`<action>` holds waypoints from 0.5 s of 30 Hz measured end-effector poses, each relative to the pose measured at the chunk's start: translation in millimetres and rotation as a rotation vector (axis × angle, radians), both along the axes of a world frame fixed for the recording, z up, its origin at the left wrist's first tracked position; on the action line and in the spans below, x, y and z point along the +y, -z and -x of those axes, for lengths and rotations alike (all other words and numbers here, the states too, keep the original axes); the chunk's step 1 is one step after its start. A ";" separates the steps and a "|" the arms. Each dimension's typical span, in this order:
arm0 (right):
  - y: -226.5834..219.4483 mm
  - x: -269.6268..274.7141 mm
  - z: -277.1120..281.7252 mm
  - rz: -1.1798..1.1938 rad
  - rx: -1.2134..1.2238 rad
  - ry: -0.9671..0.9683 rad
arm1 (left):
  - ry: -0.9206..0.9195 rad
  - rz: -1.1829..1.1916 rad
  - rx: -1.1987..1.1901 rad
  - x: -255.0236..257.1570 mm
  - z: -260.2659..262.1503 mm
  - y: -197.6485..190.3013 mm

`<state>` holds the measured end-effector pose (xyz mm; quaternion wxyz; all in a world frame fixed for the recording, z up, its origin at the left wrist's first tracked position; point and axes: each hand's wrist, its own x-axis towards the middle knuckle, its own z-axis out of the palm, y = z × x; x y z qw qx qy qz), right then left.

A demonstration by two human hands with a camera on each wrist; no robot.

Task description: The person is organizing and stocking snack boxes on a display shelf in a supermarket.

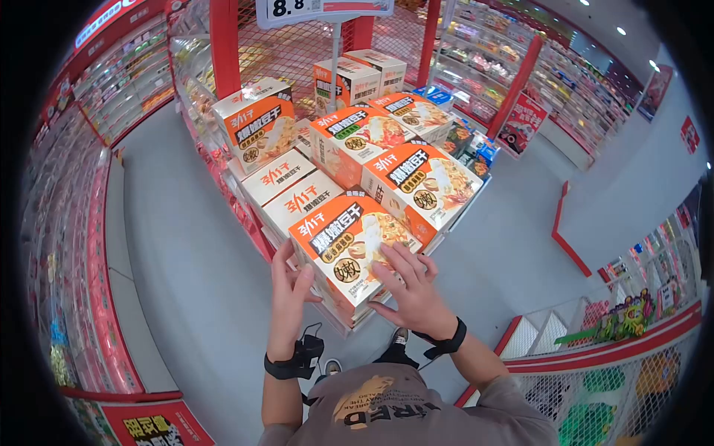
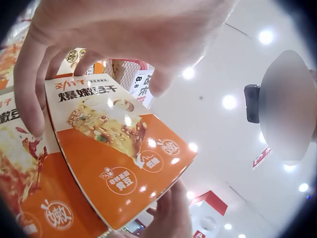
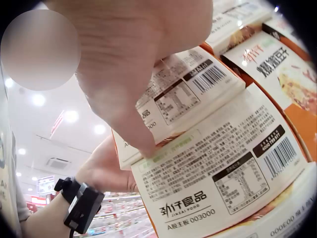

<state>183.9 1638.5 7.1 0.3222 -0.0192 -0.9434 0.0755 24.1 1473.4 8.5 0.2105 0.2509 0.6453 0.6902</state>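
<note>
An orange-and-white box (image 1: 349,241) lies face up on the near end of a stack of similar boxes. My left hand (image 1: 288,286) is at its left side; in the left wrist view the fingers of this hand (image 2: 114,29) reach over the edge of an upright-looking box face (image 2: 114,144). My right hand (image 1: 416,293) rests its fingers on the box's printed top near the right edge, thumb down at the near side. In the right wrist view the thumb of the right hand (image 3: 124,74) touches where two boxes with barcoded sides (image 3: 223,168) meet.
More boxes (image 1: 424,182) are stacked behind and to the right, and one stands upright (image 1: 256,126) at the back left. A price sign (image 1: 320,7) rises on a pole above them. Shelves (image 1: 82,260) line the left; a mesh bin (image 1: 617,386) stands at the lower right. Grey floor surrounds the display.
</note>
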 end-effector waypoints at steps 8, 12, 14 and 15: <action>26.4 42.4 19.6 -0.143 0.241 -0.304 | -0.360 0.073 -0.049 35.7 -21.6 -9.7; 35.8 49.4 16.1 -0.117 0.340 -0.420 | -0.515 -0.098 0.019 35.0 -60.2 -29.3; 37.5 45.9 18.9 -0.070 0.422 -0.452 | -0.603 -0.161 0.113 31.8 -78.5 -31.6; 36.3 44.2 17.1 -0.066 0.448 -0.457 | -0.657 -0.173 0.161 28.3 -88.3 -31.6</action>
